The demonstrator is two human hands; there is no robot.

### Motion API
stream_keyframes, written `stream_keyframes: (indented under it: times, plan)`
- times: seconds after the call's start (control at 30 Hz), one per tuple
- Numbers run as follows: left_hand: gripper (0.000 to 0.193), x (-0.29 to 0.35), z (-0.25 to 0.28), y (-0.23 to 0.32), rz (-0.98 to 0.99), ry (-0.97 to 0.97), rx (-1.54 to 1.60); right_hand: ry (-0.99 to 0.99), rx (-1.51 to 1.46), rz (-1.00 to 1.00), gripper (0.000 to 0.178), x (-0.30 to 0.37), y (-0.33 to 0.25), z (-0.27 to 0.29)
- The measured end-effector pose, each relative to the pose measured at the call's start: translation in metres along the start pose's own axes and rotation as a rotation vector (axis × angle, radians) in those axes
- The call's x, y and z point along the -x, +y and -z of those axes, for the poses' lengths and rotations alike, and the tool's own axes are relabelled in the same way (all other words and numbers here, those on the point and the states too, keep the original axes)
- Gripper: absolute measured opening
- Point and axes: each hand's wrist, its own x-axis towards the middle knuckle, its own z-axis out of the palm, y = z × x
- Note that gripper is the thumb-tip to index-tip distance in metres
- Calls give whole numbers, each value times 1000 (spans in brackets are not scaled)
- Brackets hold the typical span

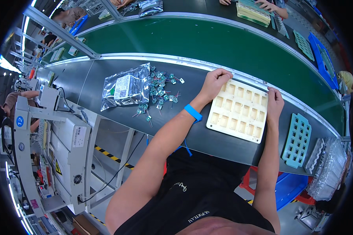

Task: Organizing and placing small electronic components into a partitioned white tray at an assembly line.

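A cream tray [236, 122] with rows of rectangular pockets lies on the dark workbench in front of me. My left hand [217, 83] is closed on its far left corner, thumb along the rim. At the far right corner, my right hand [275, 102] grips the side edge. The pockets look vacant. Left of the tray spreads a loose pile of small green circuit boards [159, 87], some with thin wires. Beside them rests a silver antistatic bag [123, 88] with a white label. A teal plate with square holes [297, 140] lies to the right.
A green conveyor belt [164, 37] runs behind a metal rail. Beyond it, a co-worker's hands [267, 5] hold a stack of cream trays [253, 15]. A grey machine [62, 143] stands left. Clear plastic blister packs [328, 168] are at the right end, near a blue bin [290, 190].
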Motion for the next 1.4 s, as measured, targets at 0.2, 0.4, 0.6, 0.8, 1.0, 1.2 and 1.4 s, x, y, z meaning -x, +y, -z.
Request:
stream_keyframes:
  times: [0.2,0.4,0.6,0.8,1.0,1.2,1.4]
  plan:
    - [16,4,12,-2,-51,44,-188,-38,140,35,26,-7,20,-2]
    - [15,1,-5,-3,-59,61,-43,27,130,29,29,-13,38,15]
    - [12,2,1,-1,-45,76,-25,8,114,-20,32,-6,22,4]
    - [9,-2,3,3,-110,150,75,45,79,-84,31,-6,20,14]
    - [11,0,11,1,-133,297,15,64,102,-30,30,0,15,2]
    - [19,-2,17,6,-291,437,-102,97,91,-90,29,2,14,4]
    - [38,-10,8,15,-271,434,-460,214,264,15,27,-6,20,14]
